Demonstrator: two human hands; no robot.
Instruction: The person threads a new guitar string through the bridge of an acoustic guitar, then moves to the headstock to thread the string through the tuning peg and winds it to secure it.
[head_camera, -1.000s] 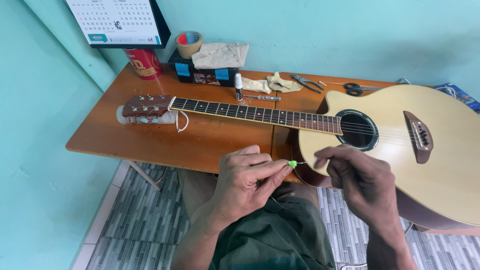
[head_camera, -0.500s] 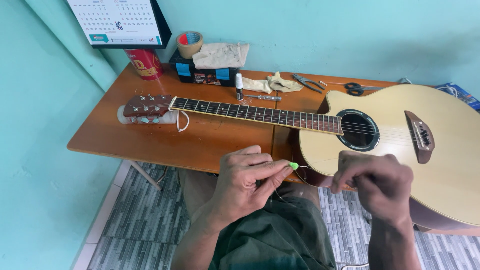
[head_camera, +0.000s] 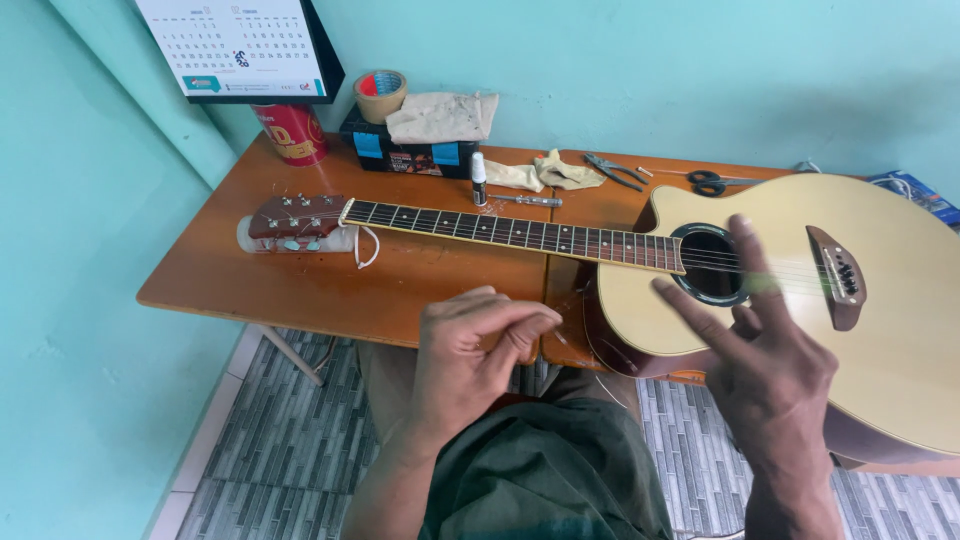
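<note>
The left hand (head_camera: 470, 350) is low and near the middle. Its back faces up. The fingers curl in and the thumb tip presses against the first finger, like a pinch. The right hand (head_camera: 770, 360) is raised, palm away, with its fingers (head_camera: 745, 250) spread wide and pointing up. Both forearms come up from below.

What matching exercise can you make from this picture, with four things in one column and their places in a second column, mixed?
Things:
1. tape roll
2. scissors
3. red can
4. guitar headstock

Places:
A. under the calendar
B. on a white roll, at the table's left part
C. on the dark box
D. near the wall, beyond the guitar body

Pairs: 1-C, 2-D, 3-A, 4-B
</note>
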